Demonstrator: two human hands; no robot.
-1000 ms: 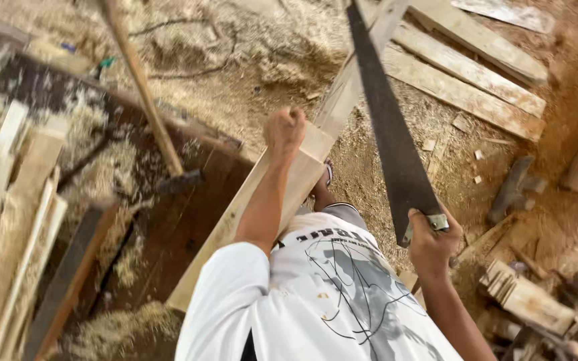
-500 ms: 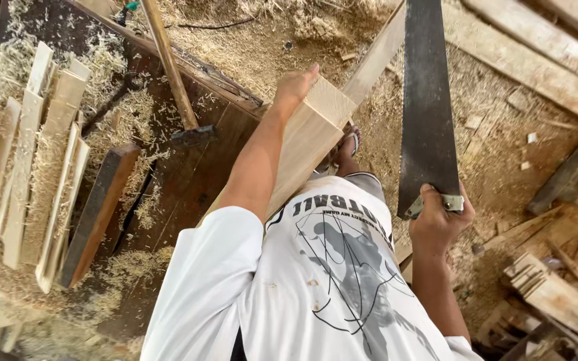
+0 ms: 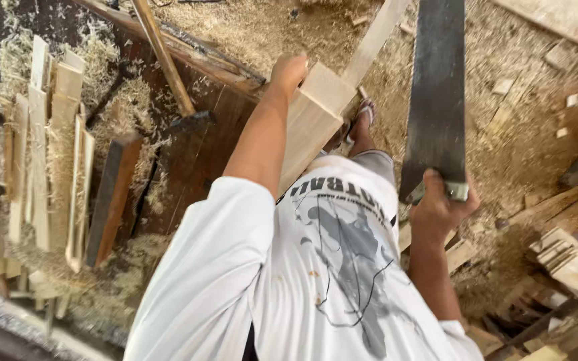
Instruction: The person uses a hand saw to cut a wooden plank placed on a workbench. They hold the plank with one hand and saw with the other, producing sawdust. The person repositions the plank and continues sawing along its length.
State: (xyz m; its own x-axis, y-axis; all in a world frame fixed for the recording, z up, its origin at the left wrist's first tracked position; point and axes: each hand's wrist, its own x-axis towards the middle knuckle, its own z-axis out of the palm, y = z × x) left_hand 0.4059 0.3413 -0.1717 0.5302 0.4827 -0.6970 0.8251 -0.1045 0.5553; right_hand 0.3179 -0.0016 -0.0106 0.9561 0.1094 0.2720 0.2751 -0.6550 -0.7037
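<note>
Sawdust covers the floor [image 3: 523,134] all around the person. Left hand [image 3: 289,70] is closed on the top end of the thick pale wooden beam [image 3: 312,124], which leans up against the person's front. Right hand [image 3: 439,204] is closed tight around the handle of the long dark hand saw [image 3: 436,93], whose blade points away, just beside the beam.

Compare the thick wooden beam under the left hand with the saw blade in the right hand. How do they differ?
The wooden beam is pale and thick; the saw blade is dark and thin. The left hand rests on the beam's top end; the right hand grips the saw's handle. Both are long and run away from the person.
</note>
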